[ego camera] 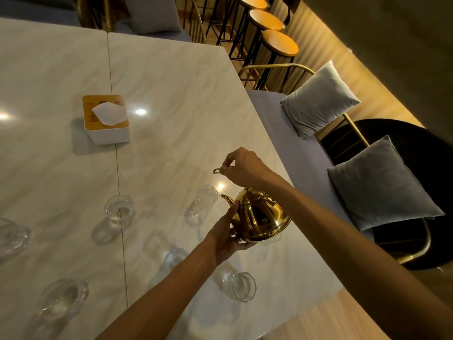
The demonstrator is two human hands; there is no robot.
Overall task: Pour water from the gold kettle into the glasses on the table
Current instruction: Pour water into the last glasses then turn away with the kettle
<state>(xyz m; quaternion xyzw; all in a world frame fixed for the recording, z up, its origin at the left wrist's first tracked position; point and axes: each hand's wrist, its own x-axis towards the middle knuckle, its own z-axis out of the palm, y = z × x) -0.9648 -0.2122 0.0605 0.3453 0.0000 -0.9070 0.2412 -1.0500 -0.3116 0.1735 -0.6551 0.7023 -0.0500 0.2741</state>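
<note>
**Kettle tipped at glass, both hands on it**

The gold kettle [259, 215] is held above the table [171, 94] near its right edge, tilted with the spout at the rim of a tall glass [204, 201]. The handle is gripped from above by the right hand [241, 168], fingers closed around it. The kettle body is cupped from below and the side by the left hand [226, 235], fingers spread against the metal. A thin stream at the spout is hinted; water level in the tall glass cannot be told.

Other glasses are spread over the table: one left of the tall glass [120, 209] with some water in it, one partly hidden behind the left forearm [175, 257], one near the front edge [241, 287], two at lower left [62, 296] [11, 235]. A tissue box [106, 119] sits farther back, well apart. Two grey cushions [318, 99] [380, 182] lie on a bench to the right; stools [279, 42] stand beyond.
</note>
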